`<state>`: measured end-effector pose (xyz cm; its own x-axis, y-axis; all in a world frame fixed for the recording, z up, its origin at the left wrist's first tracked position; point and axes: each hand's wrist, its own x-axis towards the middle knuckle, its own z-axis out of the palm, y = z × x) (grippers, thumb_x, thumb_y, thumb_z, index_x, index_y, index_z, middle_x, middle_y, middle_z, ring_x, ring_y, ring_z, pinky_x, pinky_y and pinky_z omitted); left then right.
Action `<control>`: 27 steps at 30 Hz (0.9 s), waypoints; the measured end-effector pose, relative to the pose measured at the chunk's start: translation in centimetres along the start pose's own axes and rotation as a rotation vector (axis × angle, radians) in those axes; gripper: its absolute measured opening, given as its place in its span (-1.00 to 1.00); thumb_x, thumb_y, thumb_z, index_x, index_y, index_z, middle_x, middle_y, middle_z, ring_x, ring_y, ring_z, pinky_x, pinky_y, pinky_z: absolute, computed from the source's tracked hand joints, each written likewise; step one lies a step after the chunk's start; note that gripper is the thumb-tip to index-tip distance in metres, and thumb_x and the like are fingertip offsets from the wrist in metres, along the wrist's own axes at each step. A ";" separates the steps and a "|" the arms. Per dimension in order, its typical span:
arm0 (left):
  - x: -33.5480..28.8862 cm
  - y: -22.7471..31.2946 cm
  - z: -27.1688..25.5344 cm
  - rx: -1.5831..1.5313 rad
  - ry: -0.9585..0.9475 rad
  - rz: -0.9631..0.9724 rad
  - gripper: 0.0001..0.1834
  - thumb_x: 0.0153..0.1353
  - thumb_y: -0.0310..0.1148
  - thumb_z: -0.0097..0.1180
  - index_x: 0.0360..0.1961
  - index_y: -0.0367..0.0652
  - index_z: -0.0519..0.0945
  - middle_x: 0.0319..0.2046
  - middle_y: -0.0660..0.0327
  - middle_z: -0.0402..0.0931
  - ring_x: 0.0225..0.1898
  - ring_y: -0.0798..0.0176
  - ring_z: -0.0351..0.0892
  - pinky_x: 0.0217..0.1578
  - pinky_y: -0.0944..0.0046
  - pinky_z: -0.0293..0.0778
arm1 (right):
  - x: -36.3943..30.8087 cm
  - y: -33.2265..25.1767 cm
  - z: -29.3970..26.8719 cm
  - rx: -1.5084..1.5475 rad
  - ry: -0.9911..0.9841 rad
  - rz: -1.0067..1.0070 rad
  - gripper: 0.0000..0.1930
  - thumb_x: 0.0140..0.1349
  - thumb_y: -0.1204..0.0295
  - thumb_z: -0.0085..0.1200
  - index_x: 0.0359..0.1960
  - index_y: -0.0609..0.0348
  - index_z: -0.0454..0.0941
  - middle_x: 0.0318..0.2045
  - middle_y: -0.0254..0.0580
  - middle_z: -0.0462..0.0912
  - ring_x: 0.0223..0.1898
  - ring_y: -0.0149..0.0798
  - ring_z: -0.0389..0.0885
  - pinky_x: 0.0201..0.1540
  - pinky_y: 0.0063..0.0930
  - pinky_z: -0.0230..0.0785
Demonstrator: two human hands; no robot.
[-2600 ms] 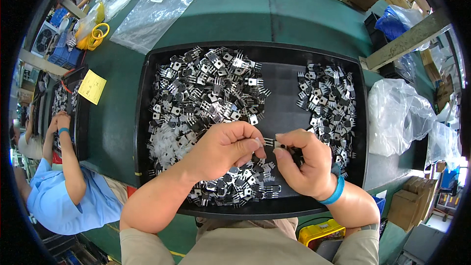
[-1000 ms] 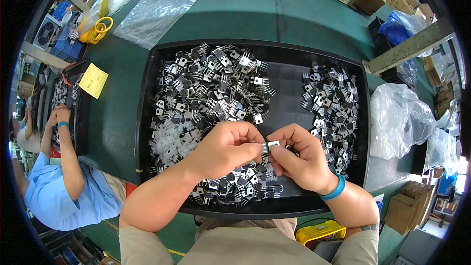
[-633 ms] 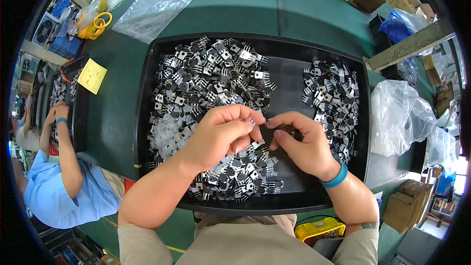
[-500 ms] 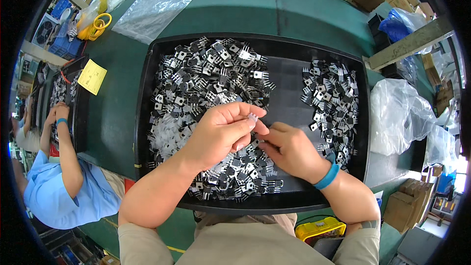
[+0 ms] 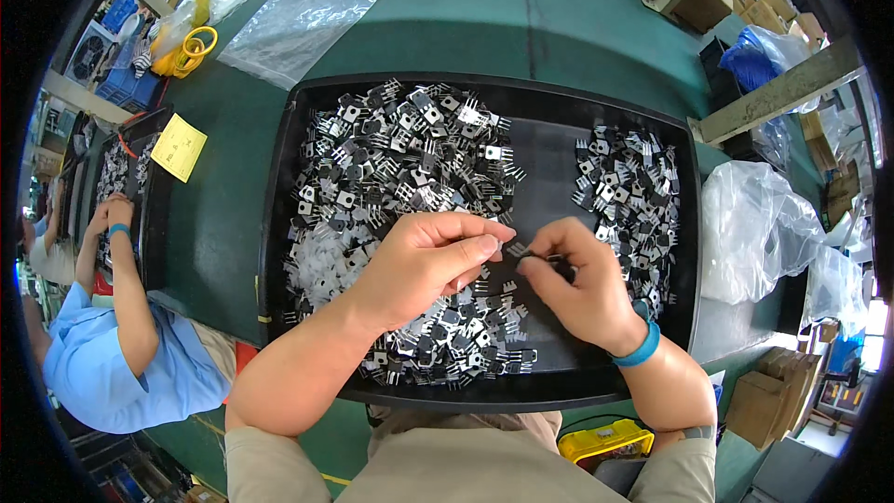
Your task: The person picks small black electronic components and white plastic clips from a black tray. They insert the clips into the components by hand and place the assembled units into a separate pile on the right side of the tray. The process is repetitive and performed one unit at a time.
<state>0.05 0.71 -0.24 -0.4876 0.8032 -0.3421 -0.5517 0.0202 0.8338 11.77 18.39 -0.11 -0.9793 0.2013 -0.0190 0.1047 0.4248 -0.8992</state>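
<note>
Over the middle of a black tray (image 5: pixel 551 163), my left hand (image 5: pixel 419 265) is closed in a pinch on a small whitish piece (image 5: pixel 502 247), mostly hidden by the fingertips. Close to its right, my right hand (image 5: pixel 591 289) grips a black three-legged transistor (image 5: pixel 519 250), its metal legs pointing at the left fingertips. The two hands are slightly apart. A big heap of loose transistors (image 5: pixel 410 149) fills the tray's left part and runs under my left hand. Small translucent white pieces (image 5: pixel 321 261) lie at that heap's left edge. Another transistor pile (image 5: pixel 624 186) lies along the right side.
Clear plastic bags lie behind the tray (image 5: pixel 321 14) and to its right (image 5: pixel 759 233). A yellow card (image 5: pixel 178 147) rests on the left tray of a co-worker in a blue shirt (image 5: pixel 130 363). A metal post (image 5: pixel 778 88) stands at right; a yellow box (image 5: pixel 607 440) is below.
My right hand has moved right and up, and a transistor now shows in its fingers. My left hand has lowered slightly, still pinched. The view has shifted a little.
</note>
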 end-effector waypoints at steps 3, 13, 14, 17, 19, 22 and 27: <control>0.1 -0.2 0.0 -0.025 0.021 -0.014 -0.80 0.27 -0.49 0.05 -0.10 -0.32 0.58 -0.38 0.18 0.60 -0.60 0.53 0.31 -0.63 0.54 0.17 | -0.4 -0.4 0.1 0.214 0.124 -0.054 -0.84 0.12 0.65 0.13 -0.25 0.27 0.48 -0.43 -0.28 0.60 -0.39 -0.50 0.53 -0.29 -0.59 0.40; 0.1 0.1 0.3 -0.122 -0.033 -0.145 -0.86 0.30 -0.42 0.04 -0.25 -0.29 0.53 -0.39 0.09 0.60 -0.65 0.53 0.28 -0.65 0.52 0.16 | -1.4 -0.9 0.3 0.284 0.091 -0.005 -0.86 0.14 0.60 0.13 -0.26 0.30 0.52 -0.40 -0.25 0.63 -0.35 -0.51 0.55 -0.25 -0.59 0.41; 0.1 0.1 0.4 -0.123 -0.029 -0.155 -0.87 0.30 -0.43 0.03 -0.26 -0.29 0.53 -0.40 0.06 0.60 -0.67 0.52 0.26 -0.66 0.52 0.16 | -1.4 -1.0 0.3 0.280 0.096 -0.002 -0.87 0.14 0.59 0.13 -0.26 0.30 0.52 -0.40 -0.25 0.64 -0.35 -0.51 0.55 -0.26 -0.58 0.41; 0.0 0.1 0.4 -0.090 -0.064 -0.158 -0.87 0.30 -0.42 0.03 -0.26 -0.29 0.53 -0.41 0.06 0.60 -0.66 0.51 0.26 -0.66 0.52 0.16 | -1.5 -1.2 0.3 0.267 0.086 0.017 -0.87 0.14 0.61 0.11 -0.26 0.30 0.52 -0.38 -0.25 0.64 -0.33 -0.52 0.55 -0.24 -0.60 0.41; 0.0 0.0 0.4 -0.086 -0.073 -0.153 -0.87 0.30 -0.43 0.03 -0.27 -0.29 0.53 -0.41 0.05 0.60 -0.66 0.51 0.25 -0.65 0.52 0.17 | -1.5 -1.4 0.2 0.253 0.052 0.046 -0.86 0.14 0.66 0.09 -0.24 0.29 0.51 -0.35 -0.28 0.61 -0.29 -0.54 0.52 -0.20 -0.63 0.38; 0.0 0.0 0.4 -0.074 -0.078 -0.149 -0.88 0.30 -0.45 0.03 -0.27 -0.30 0.54 -0.41 0.05 0.61 -0.66 0.51 0.25 -0.65 0.52 0.18 | -1.4 -1.7 0.1 0.250 0.056 0.061 -0.88 0.14 0.65 0.10 -0.27 0.28 0.52 -0.36 -0.30 0.61 -0.30 -0.55 0.52 -0.20 -0.64 0.37; -0.1 0.1 0.5 -0.013 -0.093 -0.122 -0.89 0.28 -0.47 0.05 -0.27 -0.31 0.57 -0.43 0.07 0.62 -0.66 0.52 0.27 -0.65 0.52 0.19 | -1.4 -1.7 0.1 0.273 0.043 0.077 -0.88 0.13 0.64 0.12 -0.28 0.27 0.54 -0.37 -0.32 0.63 -0.31 -0.56 0.52 -0.23 -0.64 0.38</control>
<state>0.40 0.96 0.12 -0.3517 0.8470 -0.3986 -0.6121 0.1141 0.7825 12.98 17.26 1.44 -0.9616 0.2633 -0.0781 0.1219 0.1546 -0.9804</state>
